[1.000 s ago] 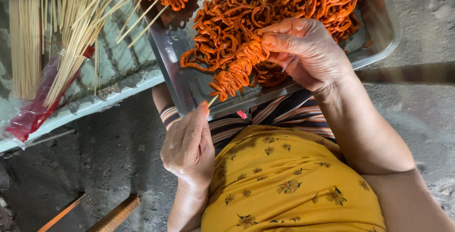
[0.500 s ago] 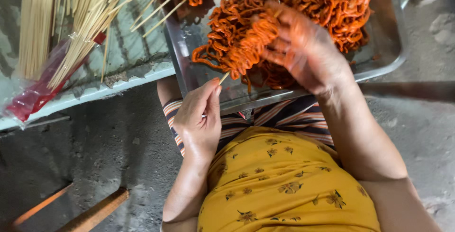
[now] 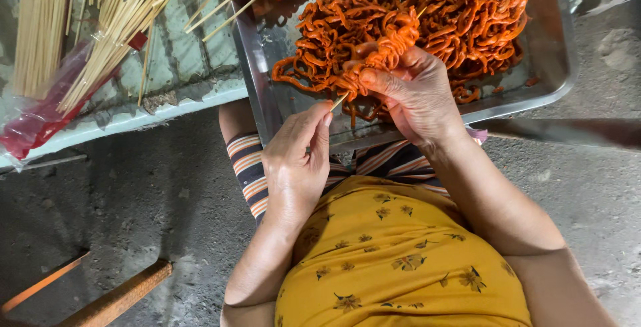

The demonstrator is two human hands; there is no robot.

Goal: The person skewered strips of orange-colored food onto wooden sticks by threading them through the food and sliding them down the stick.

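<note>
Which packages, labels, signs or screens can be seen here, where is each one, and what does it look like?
Plastic bag: far left on the pale green surface, lying flat, clear with a red end, open, with bamboo skewers sticking out of it.
Red label: small tag on that bag, among the skewers; too small to tell more.
No signs or screens are in view.
</note>
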